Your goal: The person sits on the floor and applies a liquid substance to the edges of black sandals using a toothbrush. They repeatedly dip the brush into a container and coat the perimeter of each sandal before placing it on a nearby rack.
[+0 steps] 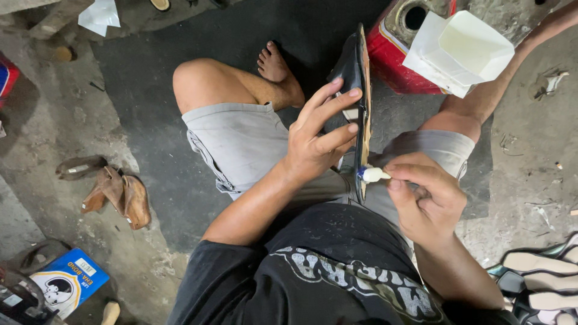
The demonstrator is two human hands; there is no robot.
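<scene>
Floor (138, 42): I see dark, gritty ground all round the seated person; if the shoe slipped it would land in that dust, and I judge wet glue would pick it up.

Red can (391, 57): open-topped, just past the shoe's far end, with a white folded paper carton (460, 51) standing at it. A wide swing of the shoe could knock either over, I reckon.

Shoe (360, 102): dark, held on edge above the lap between the knees, its tan inner face turned to my right. It is only propped by one hand, so I think it could twist while glue goes on.

Left hand (316, 141): fingers spread flat against the shoe's dark side, pressing rather than wrapping; not a closed hold. I judge that the weak point, as a push from the tube could tip the shoe.

Right hand (424, 195): pinched shut on the small tube, thumb and forefinger squeezing.

Glue tube (373, 175): white with a blue collar, its nozzle touching the shoe's near edge. Too hard a squeeze could run glue onto the shorts (241, 141) or the fingers, I'd say.

Sandal pieces (117, 192): brown, lying on the floor well apart; no risk from them that I can see.
</scene>
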